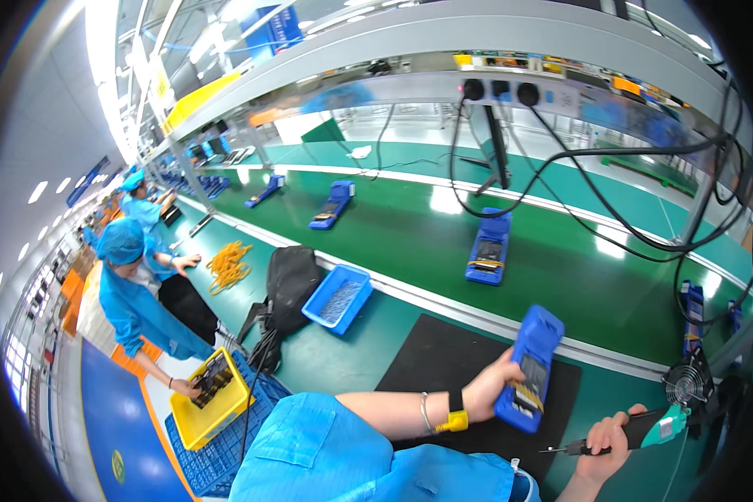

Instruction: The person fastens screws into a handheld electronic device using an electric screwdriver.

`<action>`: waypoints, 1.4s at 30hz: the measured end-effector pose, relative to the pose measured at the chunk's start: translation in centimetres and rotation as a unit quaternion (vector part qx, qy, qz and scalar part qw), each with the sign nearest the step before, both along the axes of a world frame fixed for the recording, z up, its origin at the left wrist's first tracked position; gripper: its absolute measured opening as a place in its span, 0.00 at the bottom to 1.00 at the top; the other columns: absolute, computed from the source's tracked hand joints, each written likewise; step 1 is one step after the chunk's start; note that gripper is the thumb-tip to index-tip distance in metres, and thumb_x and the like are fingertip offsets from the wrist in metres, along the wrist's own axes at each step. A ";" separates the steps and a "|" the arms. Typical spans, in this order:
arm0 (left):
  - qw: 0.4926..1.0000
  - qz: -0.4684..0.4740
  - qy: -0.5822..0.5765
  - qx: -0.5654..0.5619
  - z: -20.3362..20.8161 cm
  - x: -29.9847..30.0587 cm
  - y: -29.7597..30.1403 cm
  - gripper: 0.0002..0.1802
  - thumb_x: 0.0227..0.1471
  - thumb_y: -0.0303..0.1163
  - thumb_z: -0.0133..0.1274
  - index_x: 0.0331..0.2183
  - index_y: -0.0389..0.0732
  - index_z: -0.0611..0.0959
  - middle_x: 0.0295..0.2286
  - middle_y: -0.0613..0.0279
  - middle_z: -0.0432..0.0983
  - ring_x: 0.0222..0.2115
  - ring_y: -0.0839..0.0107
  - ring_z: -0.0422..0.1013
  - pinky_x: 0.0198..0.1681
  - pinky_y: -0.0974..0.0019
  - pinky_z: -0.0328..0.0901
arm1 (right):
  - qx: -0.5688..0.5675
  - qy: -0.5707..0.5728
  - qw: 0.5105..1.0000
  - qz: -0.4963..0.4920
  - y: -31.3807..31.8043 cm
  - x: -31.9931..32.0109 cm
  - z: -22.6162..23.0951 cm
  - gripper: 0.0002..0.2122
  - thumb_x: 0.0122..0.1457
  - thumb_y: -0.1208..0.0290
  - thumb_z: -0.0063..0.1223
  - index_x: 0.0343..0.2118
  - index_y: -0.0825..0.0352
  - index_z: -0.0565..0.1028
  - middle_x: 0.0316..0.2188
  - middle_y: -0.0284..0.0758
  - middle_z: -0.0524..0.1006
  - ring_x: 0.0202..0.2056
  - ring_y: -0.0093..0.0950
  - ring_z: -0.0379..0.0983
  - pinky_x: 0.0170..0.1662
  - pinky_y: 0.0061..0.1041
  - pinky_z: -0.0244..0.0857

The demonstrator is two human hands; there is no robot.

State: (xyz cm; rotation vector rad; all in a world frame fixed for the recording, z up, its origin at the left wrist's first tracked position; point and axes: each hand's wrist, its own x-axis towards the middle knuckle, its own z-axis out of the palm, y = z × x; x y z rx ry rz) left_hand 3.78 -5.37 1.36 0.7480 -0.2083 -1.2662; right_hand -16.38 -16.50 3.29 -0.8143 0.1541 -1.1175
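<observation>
My left hand (487, 390), with a yellow strap at the wrist, grips the left side of a blue plastic housing (545, 326). The housing is tilted over the black mat (431, 356), and dark and pale parts with a yellow band show in its lower half. My right hand (608, 443) is wrapped round a black and teal electric screwdriver (664, 427). Its thin bit points left, apart from the housing. A blue bin (361, 289) of small metal pieces, probably screws, stands at the mat's far left.
Several similar housings, one of them a blue housing (488, 247), lie along the green conveyor belt (410, 226). A black bag (291, 289) and yellow bands (227, 266) lie on the left. A co-worker (146, 293) reaches into a yellow crate (194, 431). Black cables (594, 155) hang overhead; a small fan (686, 383) stands right.
</observation>
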 end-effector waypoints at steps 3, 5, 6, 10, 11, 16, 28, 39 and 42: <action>0.995 0.039 -0.095 0.020 -1.4 -2.9 1.9 0.44 0.43 0.19 0.44 0.61 0.41 0.48 0.54 0.54 0.59 0.54 0.62 0.60 0.56 0.61 0.57 | -0.038 0.004 0.999 0.005 -0.4 -0.3 -0.9 0.17 0.55 0.79 0.43 0.47 0.67 0.57 0.17 0.26 0.58 0.13 0.15 0.52 0.16 0.14 0.50; 0.838 0.108 -0.532 0.053 -1.7 -3.6 3.0 0.45 0.43 0.18 0.45 0.62 0.40 0.47 0.59 0.50 0.50 0.60 0.59 0.49 0.60 0.60 0.49 | -0.039 0.023 0.999 -0.002 -0.4 -0.3 -0.8 0.16 0.56 0.79 0.43 0.47 0.67 0.57 0.17 0.26 0.58 0.13 0.14 0.52 0.17 0.14 0.50; 0.820 0.096 -0.564 0.032 -1.9 -4.0 3.7 0.42 0.44 0.21 0.49 0.60 0.40 0.53 0.60 0.48 0.46 0.62 0.55 0.42 0.62 0.57 0.44 | -0.039 0.029 0.999 -0.001 -0.4 -0.3 -0.9 0.16 0.56 0.79 0.43 0.47 0.67 0.57 0.17 0.26 0.58 0.13 0.14 0.52 0.17 0.14 0.50; 0.620 -0.002 -0.783 -0.042 -1.6 -4.1 5.6 0.31 0.44 0.32 0.58 0.51 0.40 0.69 0.58 0.50 0.53 0.60 0.51 0.49 0.59 0.48 0.49 | -0.042 0.003 0.999 0.006 0.0 -0.5 -0.1 0.15 0.55 0.82 0.42 0.45 0.64 0.58 0.17 0.26 0.56 0.14 0.13 0.50 0.16 0.14 0.46; 0.596 0.004 -0.799 -0.076 -1.5 -4.3 5.9 0.29 0.40 0.33 0.61 0.47 0.39 0.73 0.54 0.51 0.61 0.57 0.53 0.55 0.55 0.47 0.54 | -0.024 0.014 0.999 -0.021 0.6 -0.2 0.5 0.15 0.54 0.84 0.41 0.44 0.64 0.58 0.17 0.26 0.56 0.14 0.13 0.50 0.16 0.13 0.45; 0.508 -0.031 -0.860 -0.033 -1.6 -3.9 7.2 0.28 0.33 0.30 0.63 0.42 0.38 0.79 0.47 0.56 0.69 0.52 0.57 0.64 0.54 0.50 0.58 | -0.102 0.023 0.994 -0.036 2.6 2.5 1.2 0.20 0.52 0.85 0.46 0.46 0.64 0.56 0.19 0.30 0.61 0.16 0.21 0.57 0.21 0.22 0.55; 0.500 -0.038 -0.864 -0.029 -1.5 -3.2 7.3 0.20 0.38 0.28 0.59 0.39 0.39 0.80 0.48 0.56 0.70 0.46 0.61 0.67 0.51 0.53 0.61 | -0.289 0.123 0.949 0.003 2.3 3.8 0.6 0.20 0.51 0.90 0.47 0.45 0.69 0.58 0.22 0.36 0.71 0.23 0.23 0.68 0.26 0.22 0.61; 0.510 -0.058 -0.858 -0.020 -1.7 -3.1 7.3 0.20 0.38 0.28 0.59 0.39 0.37 0.80 0.48 0.56 0.70 0.47 0.59 0.67 0.52 0.51 0.59 | -0.274 0.145 0.950 -0.025 2.2 4.6 -0.1 0.20 0.49 0.89 0.50 0.45 0.72 0.59 0.21 0.35 0.72 0.22 0.20 0.69 0.26 0.19 0.62; 0.509 -0.062 -0.858 -0.023 -1.7 -3.0 7.2 0.20 0.38 0.27 0.59 0.39 0.37 0.80 0.48 0.56 0.70 0.47 0.60 0.67 0.52 0.52 0.59 | -0.282 0.146 0.948 -0.027 2.1 4.6 -0.3 0.19 0.49 0.89 0.50 0.44 0.73 0.59 0.21 0.35 0.72 0.22 0.19 0.69 0.26 0.18 0.62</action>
